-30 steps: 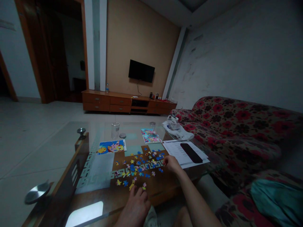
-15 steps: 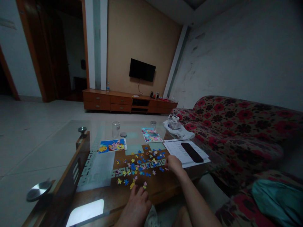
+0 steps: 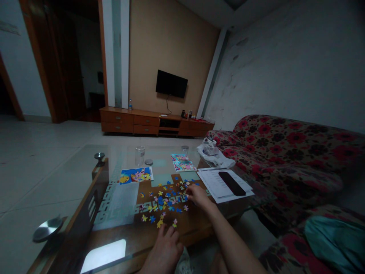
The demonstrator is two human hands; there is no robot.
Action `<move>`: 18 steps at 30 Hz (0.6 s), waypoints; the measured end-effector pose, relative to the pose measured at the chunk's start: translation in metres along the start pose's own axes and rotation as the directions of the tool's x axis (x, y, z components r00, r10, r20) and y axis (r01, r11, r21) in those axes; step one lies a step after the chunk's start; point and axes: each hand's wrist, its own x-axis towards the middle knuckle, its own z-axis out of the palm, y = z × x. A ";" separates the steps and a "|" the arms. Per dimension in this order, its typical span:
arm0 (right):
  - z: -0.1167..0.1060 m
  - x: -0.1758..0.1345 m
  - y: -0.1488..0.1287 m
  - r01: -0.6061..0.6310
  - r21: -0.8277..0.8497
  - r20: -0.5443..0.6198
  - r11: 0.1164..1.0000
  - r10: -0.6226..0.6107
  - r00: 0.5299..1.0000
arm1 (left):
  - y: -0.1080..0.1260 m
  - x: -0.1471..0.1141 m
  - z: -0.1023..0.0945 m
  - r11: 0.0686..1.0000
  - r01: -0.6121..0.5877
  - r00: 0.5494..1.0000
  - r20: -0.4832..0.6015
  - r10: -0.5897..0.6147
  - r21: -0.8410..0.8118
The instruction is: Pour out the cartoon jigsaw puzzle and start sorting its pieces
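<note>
Loose jigsaw puzzle pieces (image 3: 160,201), mostly blue, yellow and pink, lie scattered on the glass table (image 3: 137,238). At the right side of the spread is my right hand (image 3: 199,196), its fingers bent down together among the pieces; whatever may be between the fingertips is hidden. My left hand (image 3: 167,245) rests at the near edge of the table, fingers apart. Its index fingertip is at a yellow puzzle piece (image 3: 160,223), and a pink and yellow piece (image 3: 175,223) lies just beyond the other fingers.
Behind the pieces lie two cartoon picture sheets, a blue one (image 3: 135,176) and a pink one (image 3: 183,163). A clear jar (image 3: 140,155) stands near a round lid (image 3: 148,162). To the right are papers (image 3: 212,182), a black phone (image 3: 231,183) and a white plastic bag (image 3: 212,150).
My right hand has moved left from the table's right side onto the edge of the puzzle pieces, now covering some. My left hand stays nearly still.
</note>
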 end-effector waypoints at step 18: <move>-0.002 0.001 0.001 -0.022 -0.037 0.010 0.999 0.023 1.000 | 0.008 -0.005 -0.017 0.998 -0.022 0.997 0.078 0.027 -0.062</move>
